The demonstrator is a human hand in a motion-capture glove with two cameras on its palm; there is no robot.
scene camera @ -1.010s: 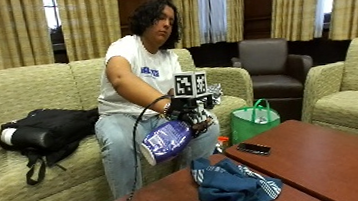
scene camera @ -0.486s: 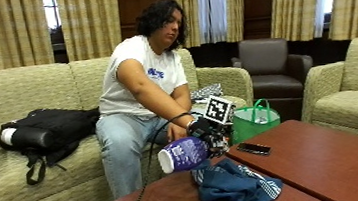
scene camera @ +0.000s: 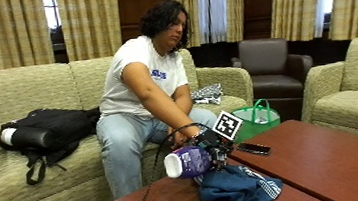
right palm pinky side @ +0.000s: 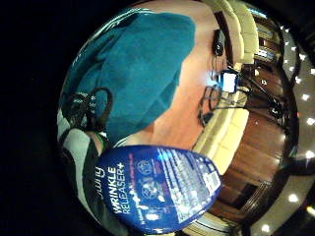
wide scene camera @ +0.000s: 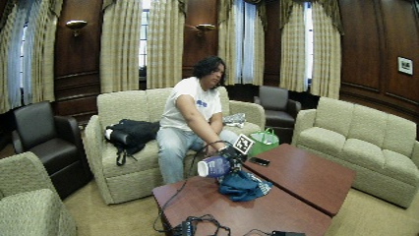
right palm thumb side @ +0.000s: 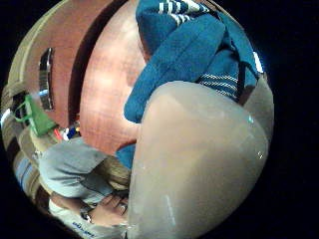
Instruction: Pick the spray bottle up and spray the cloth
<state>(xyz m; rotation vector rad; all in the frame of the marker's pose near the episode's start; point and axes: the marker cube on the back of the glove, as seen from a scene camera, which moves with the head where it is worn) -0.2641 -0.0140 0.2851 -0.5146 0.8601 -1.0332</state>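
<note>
Spray bottle (scene camera: 189,162) in hand (scene camera: 212,145), above cloth (scene camera: 237,188)

The person (scene camera: 148,91) wore a white short-sleeved T-shirt (scene camera: 133,77) with a small blue print on the chest, light blue jeans (scene camera: 123,144), and a black glove on the right hand (scene camera: 200,141).

A reddish-brown wooden counter (scene camera: 346,158) stood before the sofa, made of two low slabs set side by side with a dark gap between them. On the nearer slab lay a crumpled blue cloth (scene camera: 238,188) with white stripes, close to the gap, and in the wide outside view a tangle of black cables (wide scene camera: 193,227) rested at that slab's near edge. On the farther slab a dark phone (scene camera: 254,148) lay flat near the edge facing the sofa.
</note>
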